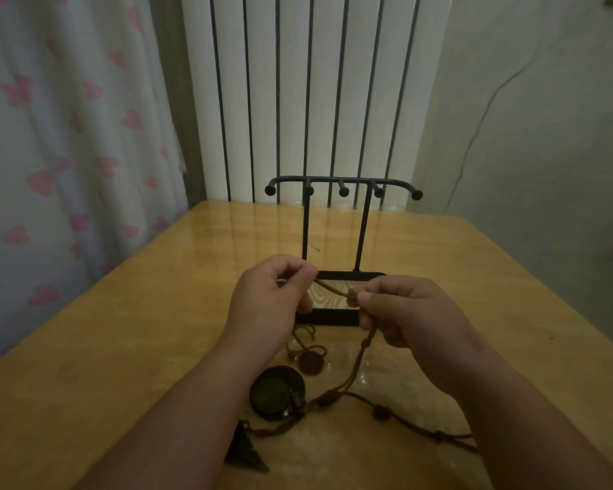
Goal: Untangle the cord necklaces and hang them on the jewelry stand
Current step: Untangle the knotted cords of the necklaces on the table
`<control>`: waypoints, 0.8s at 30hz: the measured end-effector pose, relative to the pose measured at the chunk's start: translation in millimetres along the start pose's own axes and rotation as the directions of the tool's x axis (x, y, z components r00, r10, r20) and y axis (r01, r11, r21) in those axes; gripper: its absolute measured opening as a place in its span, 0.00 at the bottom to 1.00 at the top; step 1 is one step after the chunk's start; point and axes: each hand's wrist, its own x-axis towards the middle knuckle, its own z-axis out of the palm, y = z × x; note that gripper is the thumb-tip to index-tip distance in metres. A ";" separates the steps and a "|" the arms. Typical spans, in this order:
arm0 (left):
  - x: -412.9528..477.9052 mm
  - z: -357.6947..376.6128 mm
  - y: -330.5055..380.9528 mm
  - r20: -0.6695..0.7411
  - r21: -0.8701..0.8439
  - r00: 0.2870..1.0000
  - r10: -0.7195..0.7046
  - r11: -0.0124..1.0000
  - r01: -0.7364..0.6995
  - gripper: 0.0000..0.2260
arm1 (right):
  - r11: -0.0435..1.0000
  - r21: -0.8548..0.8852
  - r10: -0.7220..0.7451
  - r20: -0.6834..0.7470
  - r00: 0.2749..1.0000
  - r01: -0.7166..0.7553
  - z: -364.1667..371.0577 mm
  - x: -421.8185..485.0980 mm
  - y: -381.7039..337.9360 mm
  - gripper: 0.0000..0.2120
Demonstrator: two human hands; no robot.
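Dim room, glossy wooden tabletop [121, 330] pushed up against a white ribbed radiator [298, 100], with a heart-print curtain [68, 153] off to one side. The black jewelry stand [344, 182] sits mid-table and every peg on it is bare, so no hanging done yet.

Both hands are up just in front of the stand's base, on my side of it. My left hand [269, 298] has a thumb-and-forefinger grip clamped on the brown cord [333, 288]. My right hand [411, 313] pinches the same cord at what looks like a small knot or bead [351, 295], too dark to tell which. The short bit between the two grips runs side to side, roughly in line with the stand's top bar, dipping a little toward the right.

From the right grip the cord drops to the tabletop and into the mess on the near side of the stand: a big round pendant [276, 392], a smaller one [310, 362] nearer the stand's base, and a dark pointed piece [245, 450] partly behind my left forearm. Another strand [404, 415] trails off to the right.

So the tangle is below and toward me, and the right hand is the one nearer the strand feeding into it. My guess is that side has to do the teasing while the left just anchors. Yanking could tighten the lot.
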 end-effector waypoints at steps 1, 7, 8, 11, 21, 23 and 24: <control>0.0 0.0 -0.3 -0.014 0.007 1.000 0.013 1.000 -0.013 0.04 | 1.000 0.002 0.007 0.019 1.000 -0.007 -0.9 -0.1 0.1 0.07; 0.3 1.8 -2.1 -0.035 0.097 0.997 0.068 0.993 -0.065 0.06 | 0.999 -0.036 -0.023 0.013 1.000 0.023 2.0 -0.7 -0.4 0.05; 0.4 2.2 -2.6 -0.042 0.147 0.995 0.091 0.986 -0.084 0.07 | 0.999 -0.037 -0.029 -0.020 0.999 0.028 3.1 -0.3 -0.1 0.05; -0.3 1.2 -3.3 -0.110 0.315 0.961 0.255 0.926 -0.209 0.11 | 0.999 -0.023 -0.040 -0.117 0.992 0.037 4.3 1.4 1.7 0.05; -10.5 8.8 -1.0 0.123 0.198 0.891 0.436 0.869 -0.453 0.05 | 0.998 0.004 -0.062 -0.153 0.986 0.063 6.9 3.5 5.0 0.05; -10.3 9.5 -0.8 0.099 0.207 0.911 0.401 0.887 -0.413 0.04 | 0.998 0.011 -0.057 -0.153 0.987 0.059 6.5 3.4 5.2 0.05; -10.4 9.3 -0.3 0.093 0.205 0.918 0.387 0.894 -0.397 0.03 | 0.998 0.014 -0.058 -0.150 0.987 0.060 6.3 3.3 5.1 0.05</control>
